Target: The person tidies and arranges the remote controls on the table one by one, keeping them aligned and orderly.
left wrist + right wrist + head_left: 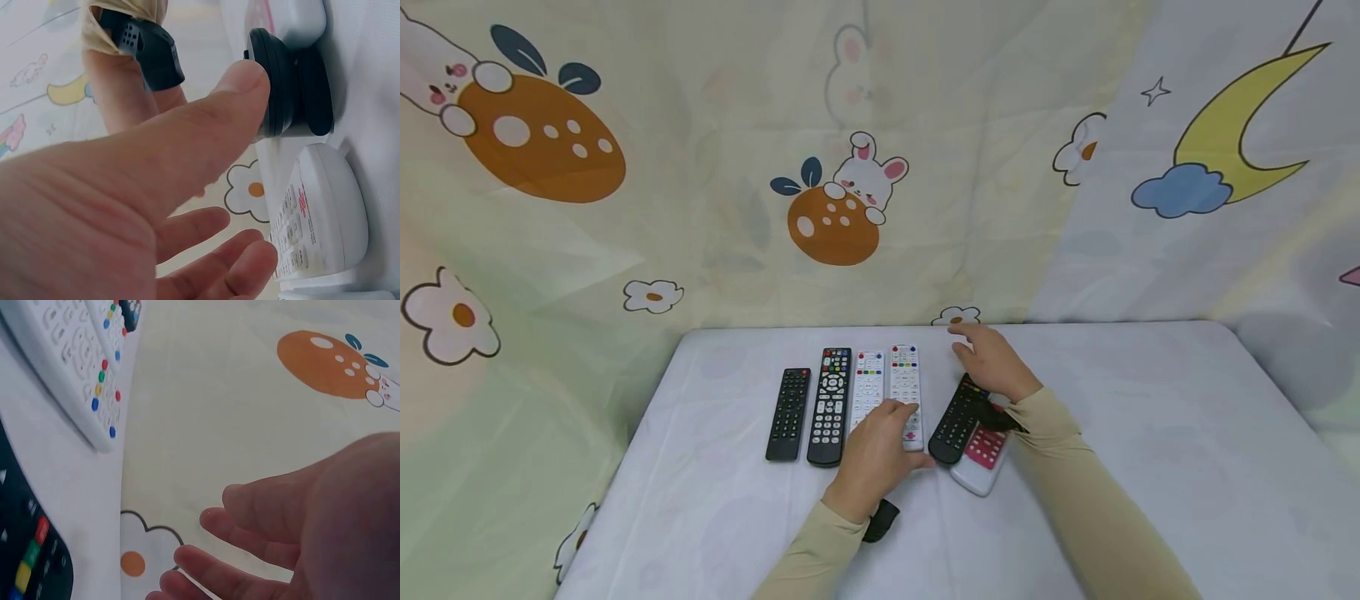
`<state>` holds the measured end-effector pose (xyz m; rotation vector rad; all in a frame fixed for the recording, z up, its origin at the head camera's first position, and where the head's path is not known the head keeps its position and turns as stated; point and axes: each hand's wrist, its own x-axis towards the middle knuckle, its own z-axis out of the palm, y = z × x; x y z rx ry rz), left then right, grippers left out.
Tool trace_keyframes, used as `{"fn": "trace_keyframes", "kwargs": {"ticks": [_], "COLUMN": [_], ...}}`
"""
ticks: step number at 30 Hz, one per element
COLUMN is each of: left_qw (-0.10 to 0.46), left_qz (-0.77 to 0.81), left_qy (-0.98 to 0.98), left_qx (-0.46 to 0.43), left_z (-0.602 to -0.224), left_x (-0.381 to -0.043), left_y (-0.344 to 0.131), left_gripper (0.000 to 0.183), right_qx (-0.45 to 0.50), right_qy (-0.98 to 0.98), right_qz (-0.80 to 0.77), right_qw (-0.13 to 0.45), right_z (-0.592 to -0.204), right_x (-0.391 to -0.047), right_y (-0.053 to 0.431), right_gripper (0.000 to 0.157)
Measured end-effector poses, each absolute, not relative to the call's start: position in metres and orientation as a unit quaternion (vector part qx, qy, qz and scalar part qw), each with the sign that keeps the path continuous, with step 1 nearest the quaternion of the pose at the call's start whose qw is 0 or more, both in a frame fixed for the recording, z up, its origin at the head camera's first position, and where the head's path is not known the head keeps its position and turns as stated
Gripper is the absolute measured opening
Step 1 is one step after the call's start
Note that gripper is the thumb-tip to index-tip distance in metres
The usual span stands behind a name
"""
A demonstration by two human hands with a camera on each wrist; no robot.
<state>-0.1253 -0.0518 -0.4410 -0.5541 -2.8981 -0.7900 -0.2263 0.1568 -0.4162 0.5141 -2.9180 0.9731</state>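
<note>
My left hand (pixel 880 458), fingers apart and holding nothing, hovers over the lower ends of two white remote controls, one on the left (pixel 868 375) and one on the right (pixel 906 383). In the left wrist view its thumb appears in front of a black remote control (pixel 275 87); whether they touch I cannot tell. Above the top end of that slanted black remote (pixel 953 425), my right hand (pixel 996 364) is empty with loosely bent fingers. A white remote with a red button panel (pixel 985 450) lies partly under the black one.
Left of the white remotes, a long black remote (pixel 830 408) and a smaller black remote (pixel 787 414) lie in the same row. They rest on a white-covered table (pixel 700 500). Behind its far edge hangs a cartoon-printed curtain (pixel 730 208).
</note>
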Motion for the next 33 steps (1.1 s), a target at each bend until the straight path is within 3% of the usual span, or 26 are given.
{"fn": "trace_keyframes", "kwargs": {"ticks": [33], "left_qw": [0.005], "left_qz": [-0.248], "left_qy": [-0.940], "left_qx": [-0.236], "left_z": [-0.451], "left_x": [-0.124], "left_y": [-0.030], "left_gripper": [0.060], "right_qx": [0.133], "right_qy": [-0.943], "right_qz": [0.299], "right_qw": [-0.055], "right_z": [-0.445], "right_x": [-0.208], "right_y": [0.192], "right_gripper": [0.037]}}
